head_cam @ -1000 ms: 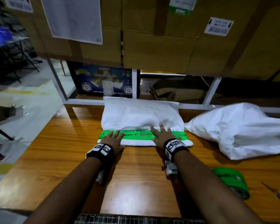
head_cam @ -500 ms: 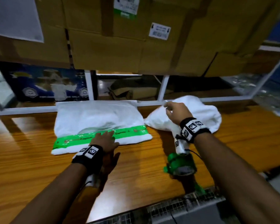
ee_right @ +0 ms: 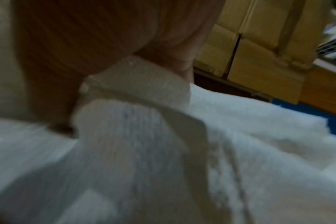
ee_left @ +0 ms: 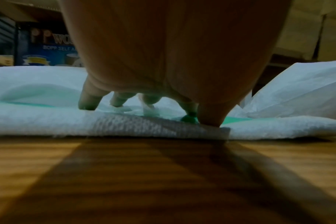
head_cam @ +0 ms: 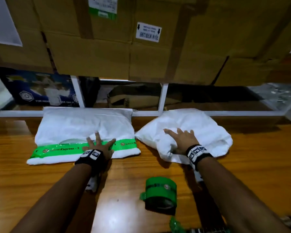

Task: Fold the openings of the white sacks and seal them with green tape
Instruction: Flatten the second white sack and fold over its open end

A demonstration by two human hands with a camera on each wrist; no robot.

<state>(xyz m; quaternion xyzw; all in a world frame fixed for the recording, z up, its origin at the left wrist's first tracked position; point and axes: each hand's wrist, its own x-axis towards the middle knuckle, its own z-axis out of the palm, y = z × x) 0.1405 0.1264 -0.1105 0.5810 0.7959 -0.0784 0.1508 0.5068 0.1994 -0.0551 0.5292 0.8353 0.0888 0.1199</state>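
A flat white sack [head_cam: 74, 126] lies on the wooden table [head_cam: 40, 179] at the left, its folded edge held down by a strip of green tape [head_cam: 57, 149]. My left hand [head_cam: 99, 145] rests on that strip with fingers spread and straight; in the left wrist view the fingertips [ee_left: 88, 104] press on the sack [ee_left: 38, 121]. A second, rumpled white sack [head_cam: 208, 132] lies to the right. My right hand [head_cam: 181, 138] lies flat on it, fingers spread. The right wrist view is blurred, filled with sack fabric [ee_right: 240, 151]. A green tape roll [head_cam: 160, 192] lies near the front edge.
Cardboard boxes [head_cam: 141, 47] hang over the back of the table on a white metal rack [head_cam: 163, 98]. A blue printed box [head_cam: 40, 91] stands behind the left sack. A metal grate [head_cam: 208, 230] runs along the table's front edge.
My right hand left the taped sack, took hold of the second sack and drew it closer; it now lies flat on it. My left hand slid right along the tape.
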